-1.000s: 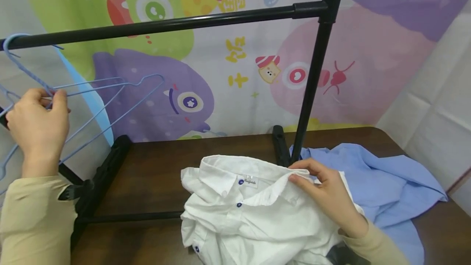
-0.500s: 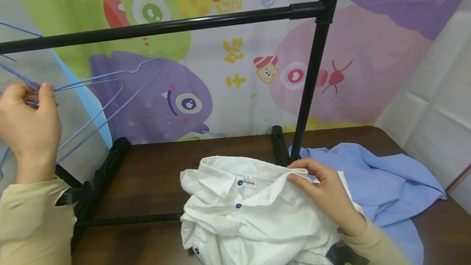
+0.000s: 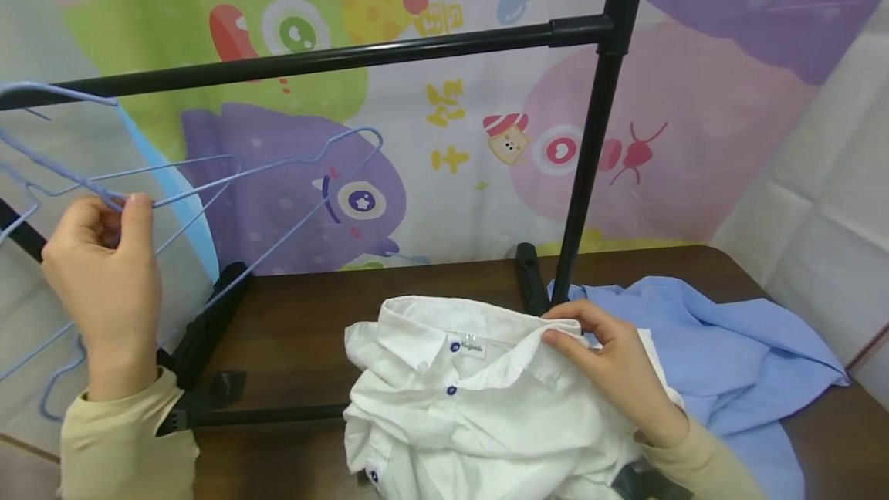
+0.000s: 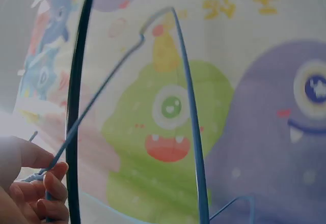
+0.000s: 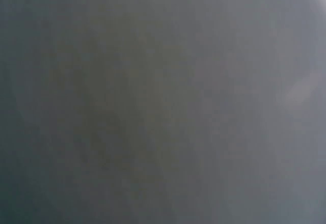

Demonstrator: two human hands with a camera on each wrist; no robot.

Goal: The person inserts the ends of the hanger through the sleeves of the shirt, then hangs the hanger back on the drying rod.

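Observation:
My left hand [image 3: 111, 276] pinches a blue wire hanger [image 3: 278, 164] near the base of its hook, at the left of the head view. The hanger's hook overlaps the black rail [image 3: 417, 51], and one shoulder reaches out to the right. In the left wrist view, bent fingers [image 4: 57, 186] hold the same hanger [image 4: 189, 86]. A white button-up shirt [image 3: 486, 423] lies crumpled at the front middle, collar upward. My right hand [image 3: 614, 369] pinches the right side of its collar between thumb and fingers. The right wrist view is only a grey blur.
The rail belongs to a black clothes rack with an upright post [image 3: 586, 168] behind the shirt. A light blue garment [image 3: 736, 353] lies at the right of the brown table [image 3: 299, 330]. Behind the held hanger shows another blue hanger [image 3: 187, 164]. A cartoon-printed cloth [image 3: 458, 199] hangs at the back.
My left hand went left, then came back right and lower with the hanger. The hook, looped over the rail before, now shows in front of it. The right hand stays on the collar.

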